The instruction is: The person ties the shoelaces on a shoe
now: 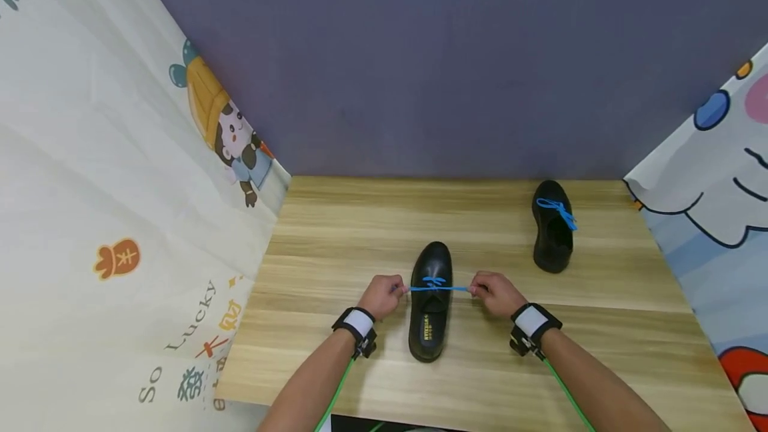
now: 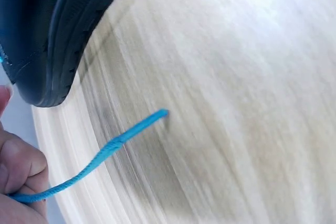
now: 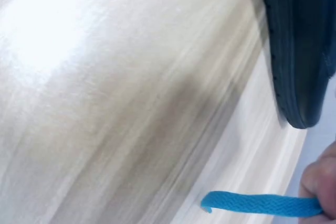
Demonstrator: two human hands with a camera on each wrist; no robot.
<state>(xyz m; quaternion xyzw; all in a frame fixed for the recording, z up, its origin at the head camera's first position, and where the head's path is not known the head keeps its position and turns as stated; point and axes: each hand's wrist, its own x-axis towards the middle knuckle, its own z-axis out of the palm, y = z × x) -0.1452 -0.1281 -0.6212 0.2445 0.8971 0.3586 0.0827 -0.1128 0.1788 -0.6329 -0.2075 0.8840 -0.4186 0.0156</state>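
Observation:
A black leather shoe stands on the wooden table, toe pointing away, with a blue shoelace across its front. My left hand pinches one lace end to the left of the shoe. On the other side my right hand pinches the opposite end, and the lace runs straight and taut between both hands. In the left wrist view a loose tail of shoelace sticks out of the fist. The right wrist view shows another short tail of lace leaving the fingers.
A second black shoe with a tied blue lace stands at the back right of the wooden table. Behind the table rises a dark grey-blue panel. Printed white cloths hang at the left and right.

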